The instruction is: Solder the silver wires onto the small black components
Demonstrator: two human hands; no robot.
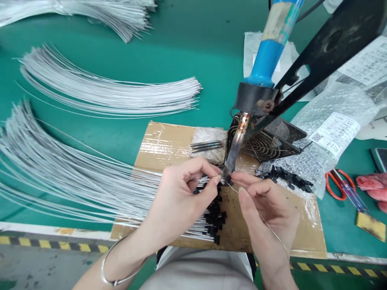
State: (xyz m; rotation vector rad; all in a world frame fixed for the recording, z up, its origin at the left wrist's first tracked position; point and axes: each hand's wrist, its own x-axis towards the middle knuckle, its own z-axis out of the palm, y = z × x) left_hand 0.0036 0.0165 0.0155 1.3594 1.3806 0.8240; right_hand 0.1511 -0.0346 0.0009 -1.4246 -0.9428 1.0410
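Observation:
At the tip of a blue-handled soldering iron (263, 64), held by a black arm, both hands meet. My left hand (187, 193) pinches something too small to make out, right beside the tip. My right hand (266, 213) has a thin wire (273, 231) between thumb and fingers, its upper end near the tip, the rest running down over the palm. Beneath my left hand lies a bundle of white wires (99, 177) ending in black connectors (214, 215) on a cardboard sheet (166, 141).
Another white wire bundle (111, 88) lies farther back. A black fan (266, 141) stands behind the iron tip. Loose black connectors (284, 177), a bubble-wrap bag (323, 129) and red-handled scissors (341, 185) are on the right. Metal rods (207, 146) rest on a pad.

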